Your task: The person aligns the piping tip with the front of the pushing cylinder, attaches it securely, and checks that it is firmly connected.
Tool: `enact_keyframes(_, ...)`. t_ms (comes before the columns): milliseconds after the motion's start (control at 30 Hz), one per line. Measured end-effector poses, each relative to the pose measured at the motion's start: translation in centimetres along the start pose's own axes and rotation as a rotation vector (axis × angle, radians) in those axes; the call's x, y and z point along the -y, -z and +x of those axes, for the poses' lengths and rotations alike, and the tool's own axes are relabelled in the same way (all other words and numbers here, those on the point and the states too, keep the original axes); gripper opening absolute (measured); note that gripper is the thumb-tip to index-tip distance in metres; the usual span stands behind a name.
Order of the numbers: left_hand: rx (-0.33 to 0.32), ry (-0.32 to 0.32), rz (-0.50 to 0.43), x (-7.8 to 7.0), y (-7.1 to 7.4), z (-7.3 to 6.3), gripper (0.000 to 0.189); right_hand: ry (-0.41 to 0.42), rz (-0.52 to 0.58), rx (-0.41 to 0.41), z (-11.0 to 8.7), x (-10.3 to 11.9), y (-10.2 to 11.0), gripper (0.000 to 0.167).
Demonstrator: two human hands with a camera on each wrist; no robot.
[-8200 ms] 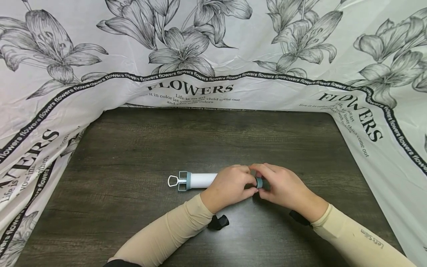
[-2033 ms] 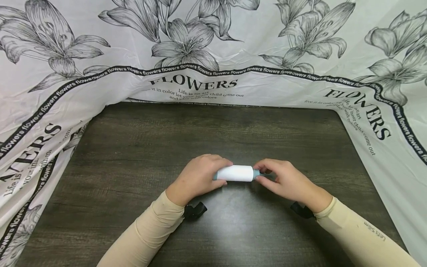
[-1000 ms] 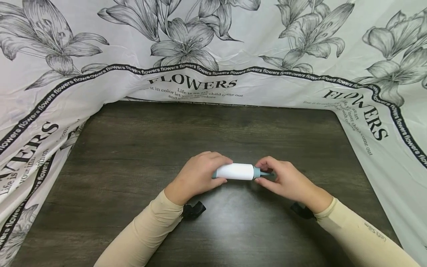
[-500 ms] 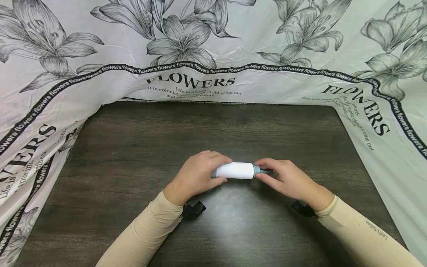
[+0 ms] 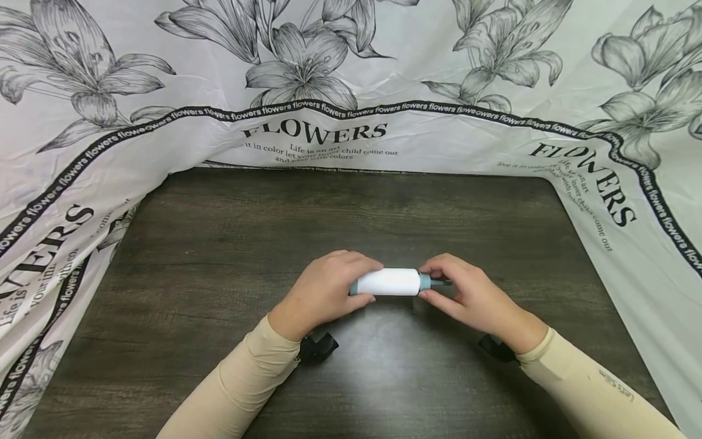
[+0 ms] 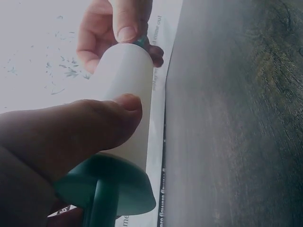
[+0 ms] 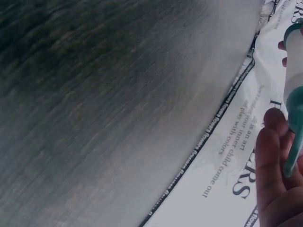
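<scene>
A large syringe with a white barrel (image 5: 388,282) is held level over the table in the head view. My left hand (image 5: 323,289) grips its left end, thumb on the near side, and covers the handle end there. In the left wrist view a teal flange (image 6: 113,177) shows behind my thumb. At the other end my right hand (image 5: 474,296) pinches the teal nozzle cap (image 5: 425,281) between thumb and fingers. From that cap a thin teal nozzle (image 7: 294,153) sticks out toward my right palm. Whether the syringe touches the table cannot be told.
A dark wood-grain table (image 5: 351,213) lies under both hands. A white floral sheet (image 5: 197,146) with printed words borders it at the back and sides. Black straps (image 5: 319,349) sit at both wrists.
Since the earliest frame my left hand has shifted left along the syringe, baring the barrel and covering the ring-handled end. Over the last second, my right fingers shift slightly around the nozzle cap.
</scene>
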State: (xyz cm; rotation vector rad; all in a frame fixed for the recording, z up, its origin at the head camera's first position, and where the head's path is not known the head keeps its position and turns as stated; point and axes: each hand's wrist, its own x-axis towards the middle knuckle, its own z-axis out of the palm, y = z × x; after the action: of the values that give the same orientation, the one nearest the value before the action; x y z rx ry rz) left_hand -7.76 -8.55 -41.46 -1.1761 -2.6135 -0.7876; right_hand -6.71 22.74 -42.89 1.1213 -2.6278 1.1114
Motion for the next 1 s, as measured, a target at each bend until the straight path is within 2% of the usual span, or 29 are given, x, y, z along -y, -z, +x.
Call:
enact_keyframes(333, -0.008, 0.012, -0.001, 0.3, 0.0, -0.4, 0.050, 0.059, -0.003, -0.033, 0.3, -0.2, -0.3, 0.047)
enact_keyframes(500, -0.031, -0.008, -0.018, 0.5, -0.3, -0.3, 0.051, 0.074, -0.018, -0.055, 0.3, -0.4, -0.4, 0.052)
enact_keyframes(833, -0.028, -0.024, -0.021, 1.9, 0.0, 0.0, 0.051, 0.017, 0.019, -0.031, 1.1, -0.5, -0.7, 0.051)
enact_keyframes(1000, -0.035, -0.048, -0.019, 2.5, 0.4, 0.2, 0.051, -0.048, 0.080, -0.035, 1.5, -0.3, -0.7, 0.049)
